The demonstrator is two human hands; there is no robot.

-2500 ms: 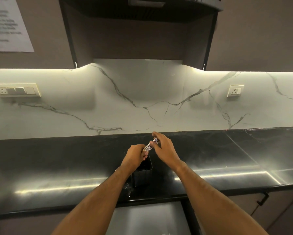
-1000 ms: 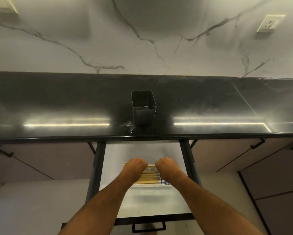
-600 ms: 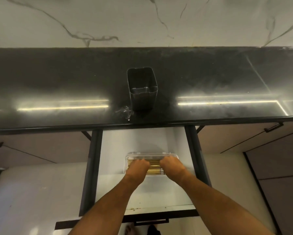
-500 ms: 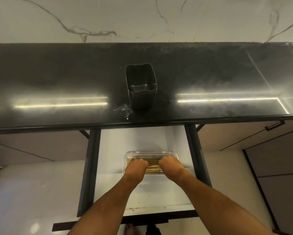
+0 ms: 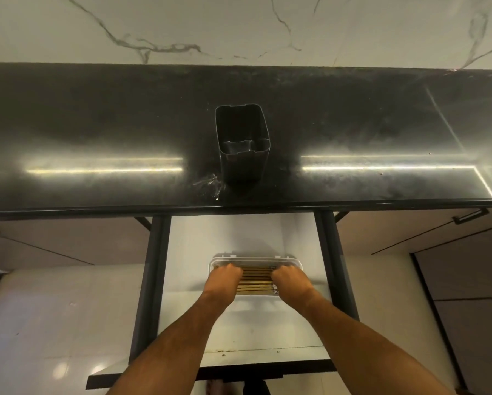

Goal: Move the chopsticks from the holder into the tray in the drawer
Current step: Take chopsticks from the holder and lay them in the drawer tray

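Observation:
The black holder (image 5: 242, 141) stands with nothing in it near the front edge of the dark countertop. Below it the drawer (image 5: 224, 238) is pulled out, and a clear plastic tray (image 5: 256, 258) sits on its white floor. Several wooden chopsticks (image 5: 256, 277) lie side by side across the tray. My left hand (image 5: 224, 277) is curled over their left ends and my right hand (image 5: 289, 279) over their right ends. Both hands show their knuckles and hide the fingertips and the chopstick ends.
The glossy black countertop (image 5: 96, 132) runs the full width under a white marble backsplash (image 5: 239, 27). Dark drawer rails (image 5: 328, 252) flank the tray on both sides. Closed cabinet fronts with black handles (image 5: 469, 215) sit left and right.
Both hands carried the chopsticks from the holder on the counter down into the tray in the drawer. Over the last half second the hands have stayed on the chopstick ends.

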